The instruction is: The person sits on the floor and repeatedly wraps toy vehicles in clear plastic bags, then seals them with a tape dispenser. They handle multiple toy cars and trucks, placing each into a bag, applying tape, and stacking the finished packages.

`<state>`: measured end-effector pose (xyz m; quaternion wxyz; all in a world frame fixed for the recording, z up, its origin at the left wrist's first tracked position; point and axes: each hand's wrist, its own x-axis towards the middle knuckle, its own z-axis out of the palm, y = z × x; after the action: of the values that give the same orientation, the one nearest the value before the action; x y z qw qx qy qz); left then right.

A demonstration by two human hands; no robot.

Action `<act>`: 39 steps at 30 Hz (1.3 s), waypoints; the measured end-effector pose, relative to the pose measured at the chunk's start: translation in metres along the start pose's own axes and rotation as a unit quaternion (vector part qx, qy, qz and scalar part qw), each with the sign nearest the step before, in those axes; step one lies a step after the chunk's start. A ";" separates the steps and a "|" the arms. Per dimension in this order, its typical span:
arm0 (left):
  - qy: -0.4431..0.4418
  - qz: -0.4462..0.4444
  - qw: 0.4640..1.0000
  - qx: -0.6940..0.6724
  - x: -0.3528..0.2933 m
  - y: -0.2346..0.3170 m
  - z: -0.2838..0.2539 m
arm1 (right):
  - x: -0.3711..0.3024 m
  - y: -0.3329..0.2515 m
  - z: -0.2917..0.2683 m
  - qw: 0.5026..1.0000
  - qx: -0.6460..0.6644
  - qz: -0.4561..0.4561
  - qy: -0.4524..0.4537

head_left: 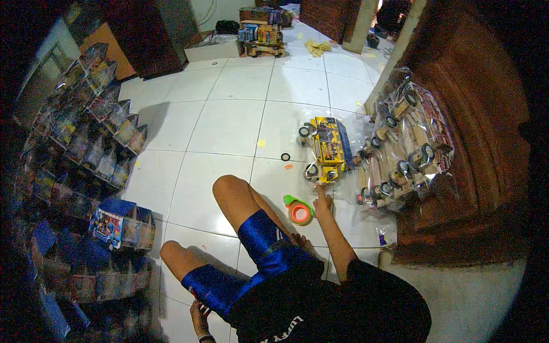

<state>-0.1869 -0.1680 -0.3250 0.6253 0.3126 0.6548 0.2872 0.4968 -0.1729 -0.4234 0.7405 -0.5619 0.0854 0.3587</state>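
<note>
A yellow toy truck (329, 146) with black wheels lies on its side on the floor, on and among clear plastic wrapping. My right hand (323, 202) reaches to its near end with a finger stretched out, at or just short of the plastic; whether it touches is hard to see. Beside that hand, to its left, lies a tape dispenser (299, 212) with a green part and an orange core. My left hand (199, 318) rests low by my left thigh, at the hem of the blue shorts, its fingers loosely apart and partly in shadow.
Plastic-wrapped wooden toy trucks (400, 151) are piled against the brown wooden door at right. Rows of wrapped toys (91, 131) line the left, with a blue toy truck (117, 224) near them. A loose wheel (285, 157) lies mid-floor. More toy trucks (262, 35) stand at the back.
</note>
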 end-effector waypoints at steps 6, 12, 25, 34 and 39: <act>0.002 0.001 1.000 0.001 -0.029 0.003 0.000 | 0.118 0.049 -0.004 0.971 -0.027 -0.237 0.034; -0.056 0.032 0.996 -0.068 -0.060 0.004 -0.016 | 0.155 0.046 -0.020 0.980 0.185 0.066 -0.021; 0.128 0.203 0.951 0.192 -0.008 0.130 0.022 | 0.012 -0.054 0.037 0.958 0.269 0.043 -0.090; -0.052 0.630 0.718 0.291 -0.055 0.445 0.230 | -0.117 -0.071 0.113 0.844 0.273 0.247 -0.390; -0.165 0.640 0.667 0.344 -0.056 0.575 0.316 | -0.172 -0.032 0.140 0.832 0.219 0.322 -0.394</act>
<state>0.1584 0.1517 0.1354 0.2335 0.8900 0.2325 0.3152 0.3530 -0.1263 -0.2580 0.6577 -0.1365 0.0395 0.7397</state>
